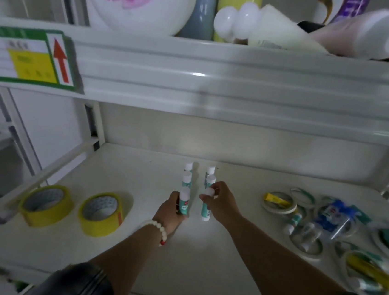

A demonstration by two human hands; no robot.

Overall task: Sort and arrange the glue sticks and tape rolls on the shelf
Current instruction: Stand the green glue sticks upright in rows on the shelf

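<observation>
Glue sticks (186, 179) stand in two short rows mid-frame on the shelf (201, 256). Left hand (170, 211) grips the left front stick (184, 202). Right hand (222, 205) pinches the right front stick (206, 210) by its cap. Two yellow tape rolls (47, 205) sit lower left, a loose pile (324, 223) of thin tape rolls and sticks at right.

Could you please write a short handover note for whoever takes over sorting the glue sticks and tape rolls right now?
Left hand grips the nearest glue stick of the left row; right hand pinches the cap of the nearest stick of the right row.
Done: two rows of three upright sticks in the middle of the shelf, counting those two; two yellow tape rolls side by side at the left.
Left: the mixed pile at the right, with thin tape rolls, a lying glue stick and clear packets, is unsorted.
</observation>
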